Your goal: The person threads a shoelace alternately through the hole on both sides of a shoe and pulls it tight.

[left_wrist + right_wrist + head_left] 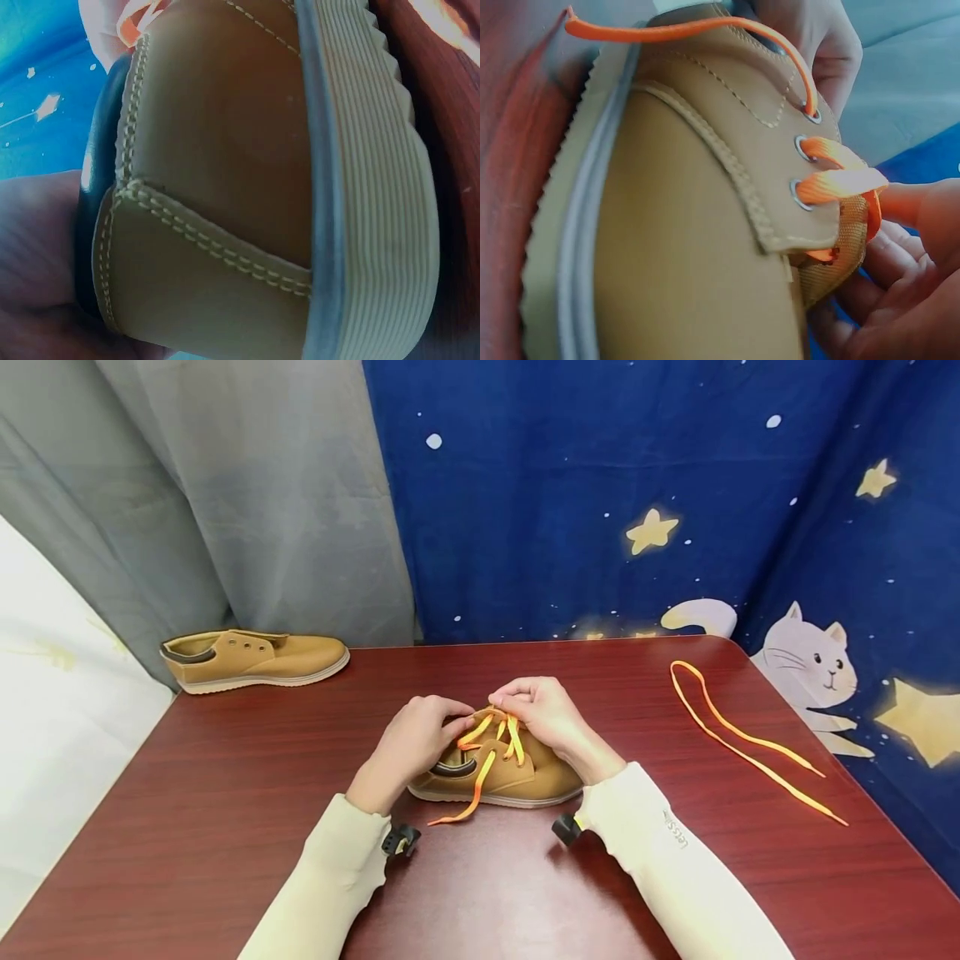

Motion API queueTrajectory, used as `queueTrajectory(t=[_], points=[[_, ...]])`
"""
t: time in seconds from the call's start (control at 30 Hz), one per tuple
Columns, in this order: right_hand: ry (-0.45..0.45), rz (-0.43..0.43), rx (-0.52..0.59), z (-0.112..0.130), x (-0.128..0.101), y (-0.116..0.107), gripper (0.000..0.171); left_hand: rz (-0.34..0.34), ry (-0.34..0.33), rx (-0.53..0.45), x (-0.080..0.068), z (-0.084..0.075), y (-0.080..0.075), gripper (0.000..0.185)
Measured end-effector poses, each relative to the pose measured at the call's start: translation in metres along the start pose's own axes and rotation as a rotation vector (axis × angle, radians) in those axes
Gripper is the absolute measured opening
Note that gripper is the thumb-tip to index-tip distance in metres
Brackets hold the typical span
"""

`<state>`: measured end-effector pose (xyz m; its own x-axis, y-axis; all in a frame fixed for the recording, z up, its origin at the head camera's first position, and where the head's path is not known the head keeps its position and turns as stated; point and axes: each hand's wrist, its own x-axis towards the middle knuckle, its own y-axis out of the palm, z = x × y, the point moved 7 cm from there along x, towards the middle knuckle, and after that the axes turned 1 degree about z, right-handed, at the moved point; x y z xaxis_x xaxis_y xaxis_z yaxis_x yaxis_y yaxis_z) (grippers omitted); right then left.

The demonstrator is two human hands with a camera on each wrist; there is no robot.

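The tan suede shoe [501,772] lay on its sole on the dark red table [225,793], directly under and between both hands, its collar toward the left hand and its toe beneath the right wrist. The left hand [415,737] rested on the collar side of the shoe, its fingers [450,710] curled and reaching toward the eyelets; whether they pinched the orange shoelace [483,752] could not be told. The right hand [542,710] hovered over the eyelets with its fingers [510,693] bent closely together, pinching the lace just above the tongue. In the right wrist view the lace [840,184] ran through three eyelets, and its loose end trailed past the left fingers onto the table. A second orange lace [738,739] lay well apart beyond the right hand; a matching shoe [251,658] sat far beyond the left hand.
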<state>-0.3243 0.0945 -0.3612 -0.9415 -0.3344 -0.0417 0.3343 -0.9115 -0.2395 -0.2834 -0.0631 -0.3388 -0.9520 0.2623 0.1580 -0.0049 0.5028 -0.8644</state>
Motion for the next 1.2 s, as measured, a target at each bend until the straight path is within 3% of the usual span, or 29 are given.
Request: queueTrajectory(t=[0.13, 0.47, 0.77, 0.93, 1.2], points=[[-0.005, 0.015, 0.013, 0.011, 0.007, -0.006, 0.021, -0.008, 0.011, 0.012, 0.001, -0.003, 0.001, 0.017], [-0.058, 0.038, -0.101, 0.044, 0.025, -0.016, 0.018, -0.01, -0.006, 0.031, 0.0, -0.001, 0.003, 0.018], [-0.066, -0.016, -0.074, 0.077, 0.045, -0.03, 0.019, -0.008, -0.015, 0.023, -0.001, 0.0, 0.0, 0.017], [-0.04, -0.008, -0.105, 0.077, 0.051, -0.031, 0.018, -0.002, -0.028, 0.017, 0.0, 0.0, 0.001, 0.017], [0.013, -0.015, -0.108, 0.054, 0.054, -0.03, 0.016, -0.002, -0.047, 0.014, -0.002, 0.002, 0.001, 0.017]])
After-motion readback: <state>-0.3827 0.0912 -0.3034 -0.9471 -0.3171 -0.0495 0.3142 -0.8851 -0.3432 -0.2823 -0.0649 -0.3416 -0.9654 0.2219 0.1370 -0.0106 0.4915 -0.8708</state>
